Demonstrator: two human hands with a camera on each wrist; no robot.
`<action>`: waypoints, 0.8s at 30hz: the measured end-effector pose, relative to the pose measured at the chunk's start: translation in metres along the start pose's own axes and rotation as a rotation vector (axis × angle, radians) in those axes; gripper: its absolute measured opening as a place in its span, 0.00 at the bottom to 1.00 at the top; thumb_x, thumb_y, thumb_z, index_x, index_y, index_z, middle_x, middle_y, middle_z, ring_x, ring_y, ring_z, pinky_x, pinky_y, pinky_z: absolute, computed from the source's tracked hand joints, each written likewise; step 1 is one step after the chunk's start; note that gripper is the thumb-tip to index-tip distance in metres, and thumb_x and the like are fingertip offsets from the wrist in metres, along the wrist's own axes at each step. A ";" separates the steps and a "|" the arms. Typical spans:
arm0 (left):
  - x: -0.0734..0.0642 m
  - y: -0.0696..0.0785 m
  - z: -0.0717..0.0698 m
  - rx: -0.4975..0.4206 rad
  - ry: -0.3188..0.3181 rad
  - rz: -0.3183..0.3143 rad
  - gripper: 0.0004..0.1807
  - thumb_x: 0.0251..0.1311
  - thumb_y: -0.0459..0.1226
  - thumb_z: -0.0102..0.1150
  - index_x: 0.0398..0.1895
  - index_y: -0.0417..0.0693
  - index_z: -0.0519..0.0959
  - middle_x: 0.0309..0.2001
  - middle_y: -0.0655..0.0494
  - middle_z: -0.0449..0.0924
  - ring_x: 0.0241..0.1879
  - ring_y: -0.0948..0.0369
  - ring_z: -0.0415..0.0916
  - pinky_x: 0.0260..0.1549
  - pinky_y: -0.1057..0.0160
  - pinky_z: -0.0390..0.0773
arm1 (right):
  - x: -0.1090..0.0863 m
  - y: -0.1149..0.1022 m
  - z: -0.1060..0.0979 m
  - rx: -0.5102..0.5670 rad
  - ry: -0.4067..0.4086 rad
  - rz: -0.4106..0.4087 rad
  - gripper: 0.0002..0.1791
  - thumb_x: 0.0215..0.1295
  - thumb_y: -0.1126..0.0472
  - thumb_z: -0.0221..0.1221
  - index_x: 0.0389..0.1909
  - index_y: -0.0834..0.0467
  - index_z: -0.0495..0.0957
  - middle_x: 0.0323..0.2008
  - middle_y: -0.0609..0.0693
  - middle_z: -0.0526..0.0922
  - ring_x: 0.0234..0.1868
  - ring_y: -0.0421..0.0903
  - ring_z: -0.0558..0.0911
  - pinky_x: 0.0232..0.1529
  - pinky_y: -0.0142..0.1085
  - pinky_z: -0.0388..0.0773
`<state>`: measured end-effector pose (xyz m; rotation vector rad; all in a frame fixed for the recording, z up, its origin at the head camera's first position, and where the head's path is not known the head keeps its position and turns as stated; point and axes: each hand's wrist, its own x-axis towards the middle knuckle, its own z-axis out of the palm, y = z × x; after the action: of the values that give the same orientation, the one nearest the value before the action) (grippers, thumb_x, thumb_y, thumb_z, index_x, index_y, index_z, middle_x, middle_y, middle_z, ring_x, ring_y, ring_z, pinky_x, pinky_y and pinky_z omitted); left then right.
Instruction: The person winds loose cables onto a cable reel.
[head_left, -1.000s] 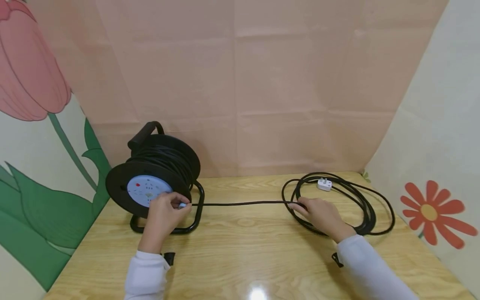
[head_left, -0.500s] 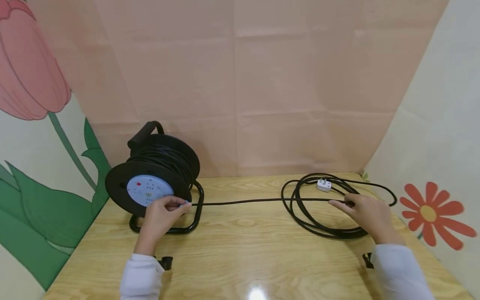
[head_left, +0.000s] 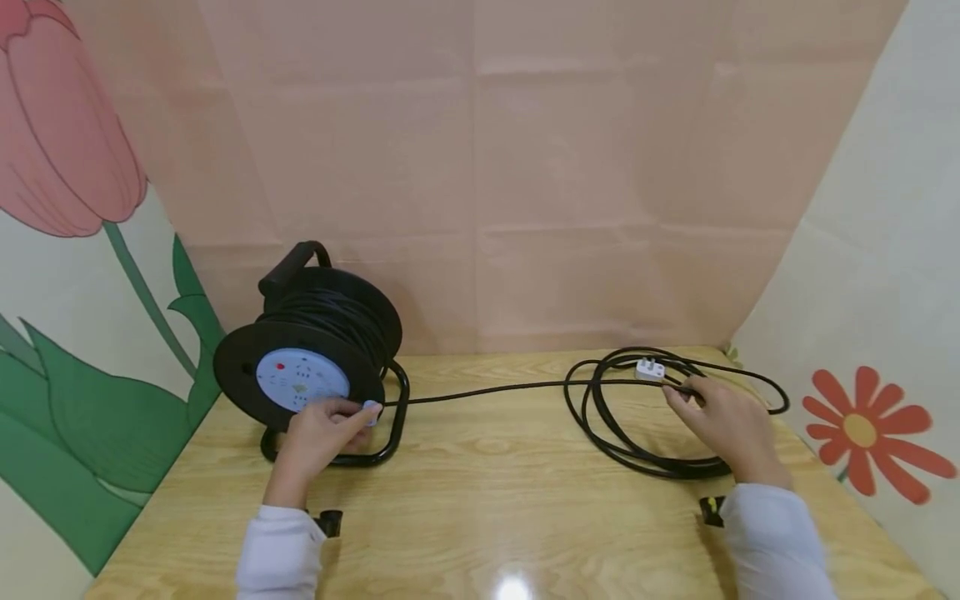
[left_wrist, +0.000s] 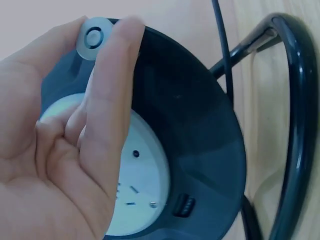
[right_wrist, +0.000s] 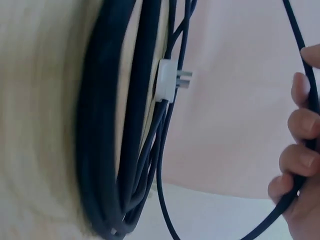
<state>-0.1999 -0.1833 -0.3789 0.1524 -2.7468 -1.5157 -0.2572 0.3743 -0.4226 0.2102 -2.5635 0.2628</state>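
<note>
On the left stands a cable reel [head_left: 300, 333] with black cable wound between its flanges and a pale blue socket panel [head_left: 302, 379] on its front. My left hand [head_left: 315, 437] pinches the small light-blue knob [left_wrist: 94, 39] at the rim of the front flange between thumb and finger. From the reel, a black cable [head_left: 487, 389] runs to the right, slightly above the table. My right hand [head_left: 726, 427] grips this cable, its fingers [right_wrist: 303, 124] curled round it in the right wrist view. Beneath that hand lies a loose coil of the same cable [head_left: 637, 461].
A white plug [head_left: 649, 369] with its pins up lies among the coil's loops. The reel's black tube stand [head_left: 401, 421] rests on the wood-grain table [head_left: 480, 508]. A pink sheet [head_left: 480, 208] hangs behind, and flower-printed panels [head_left: 862, 292] flank the table.
My right hand has shifted right across the coil, then slightly back left and up, lifting the cable's right end. My left hand has stayed at the knob.
</note>
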 end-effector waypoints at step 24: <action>0.013 -0.038 -0.008 -0.092 -0.190 -0.054 0.29 0.55 0.54 0.60 0.41 0.33 0.80 0.38 0.42 0.84 0.33 0.56 0.80 0.37 0.57 0.83 | 0.030 -0.038 0.012 0.040 0.199 0.069 0.22 0.58 0.36 0.56 0.32 0.52 0.80 0.16 0.51 0.79 0.10 0.44 0.65 0.06 0.39 0.56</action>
<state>-0.2098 -0.2112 -0.4069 0.0870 -2.8286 -1.7532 -0.2810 0.3320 -0.4107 0.1046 -2.3723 0.3442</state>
